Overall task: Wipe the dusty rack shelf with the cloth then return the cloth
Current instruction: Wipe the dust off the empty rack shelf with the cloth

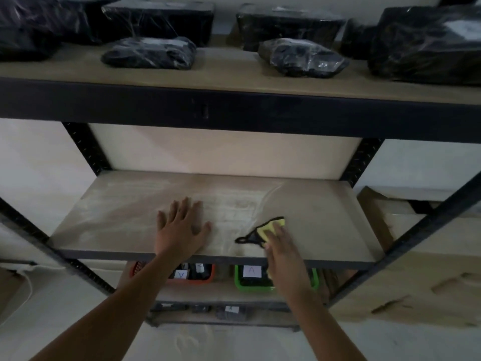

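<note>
Right hand (279, 242) lies flat on the yellow cloth (265, 231), fingers straight, pressing it onto the shelf (130, 217) near the front edge. The cloth's black-trimmed corner pokes out to the left of the fingers and beyond the fingertips. Left hand (179, 230) rests open, palm down on the shelf, fingers spread, well apart from the cloth. Pale dust covers the board's left and middle; the right part looks cleaner.

Your left hand (179, 230) and right hand (279, 246) are both bare, no gloves, rings or watch, and your forearms are bare too, no sleeves showing anywhere.
</note>
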